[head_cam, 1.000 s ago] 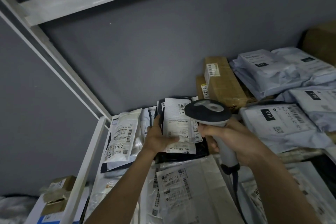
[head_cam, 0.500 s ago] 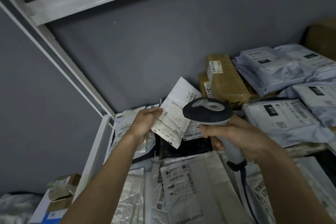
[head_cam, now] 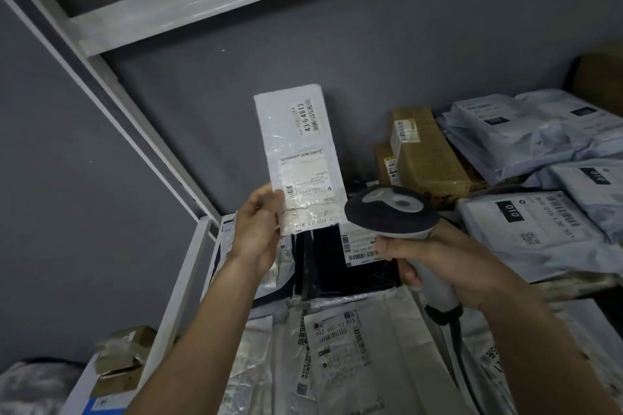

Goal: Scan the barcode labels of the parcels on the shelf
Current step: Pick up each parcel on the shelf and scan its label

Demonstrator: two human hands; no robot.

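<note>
A white labelled mailer [head_cam: 344,357] is laid nearest on the shelf [head_cam: 175,283]. The barcode scanner [head_cam: 392,212] is gripped by the right hand [head_cam: 441,263]. A white parcel [head_cam: 303,158] is pinched upright above the shelf by the left hand [head_cam: 258,232]. Brown boxes [head_cam: 428,152] are stacked against the grey wall behind.

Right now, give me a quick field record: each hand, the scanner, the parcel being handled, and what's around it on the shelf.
left hand: holds white parcel by its lower left edge
white parcel: raised upright above the shelf, label side toward the camera
right hand: grips the scanner handle
scanner: head sits beside the parcel's lower right corner
black parcel: lies on the shelf below the raised one, label partly showing
brown boxes: at the back wall
grey mailers: stacked to the right
</note>
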